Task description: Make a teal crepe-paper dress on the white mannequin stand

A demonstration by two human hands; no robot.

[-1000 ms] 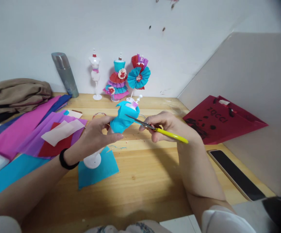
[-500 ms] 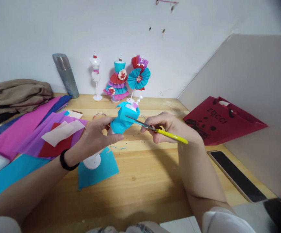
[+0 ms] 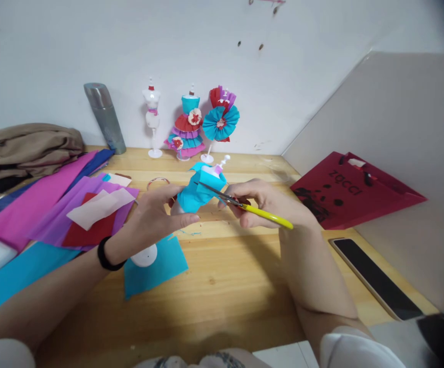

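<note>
Arrangement of the bench (image 3: 222, 306). Centre: dress form (image 3: 195, 196) in the left hand (image 3: 150, 209); scissors (image 3: 260, 211) in the right hand (image 3: 256, 197), blades at the form; loose sheet (image 3: 166, 273) below. Rear, before the wall (image 3: 183, 41), left to right: flask (image 3: 106, 120), three standing forms (image 3: 190, 122). Left: layered sheets (image 3: 99, 207), cloth bundle (image 3: 30, 151) behind. Right: phone (image 3: 375, 278), with bag (image 3: 352, 189) behind.

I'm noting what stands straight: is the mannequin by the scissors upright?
No, the blue-wrapped mannequin by the scissors leans, its neck well right of its base.

A pale wall (image 3: 183, 41) rises behind a wooden tabletop (image 3: 222, 301).
</note>
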